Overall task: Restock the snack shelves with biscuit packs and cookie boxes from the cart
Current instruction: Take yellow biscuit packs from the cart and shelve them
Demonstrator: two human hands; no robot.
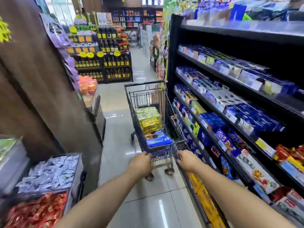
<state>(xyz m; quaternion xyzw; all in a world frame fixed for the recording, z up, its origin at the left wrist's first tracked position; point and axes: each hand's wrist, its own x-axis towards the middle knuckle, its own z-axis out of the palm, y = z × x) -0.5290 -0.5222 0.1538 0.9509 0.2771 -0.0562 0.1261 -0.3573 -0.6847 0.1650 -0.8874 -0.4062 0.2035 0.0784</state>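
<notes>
Head camera looks down an aisle in a shop. The left hand (143, 163) and the right hand (187, 160) both grip the handle (164, 155) of the cart (144, 83), with fingers curled round it. The cart stands on the shiny floor (118, 129), just beside the snack shelves (194, 62) on the right side.

I think the job now is to roll the cart to the spot that needs filling. To do it well, push slow and straight, with both hands pushing the same. Steer close to the shelves, but do not bump them or knock boxes off. Stop next to a gap on a shelf, so the packs are easy to reach. Only then let go with one hand.

Inside the cart the packs lie in a row. Blue packs (158, 140) are nearest the handle. Yellow packs (150, 124) come next, and pale green packs (147, 112) lie behind them. They look soft and crinkly, so I guess they should be lifted gently, not squeezed. The words on them are too blurry to read.
</notes>
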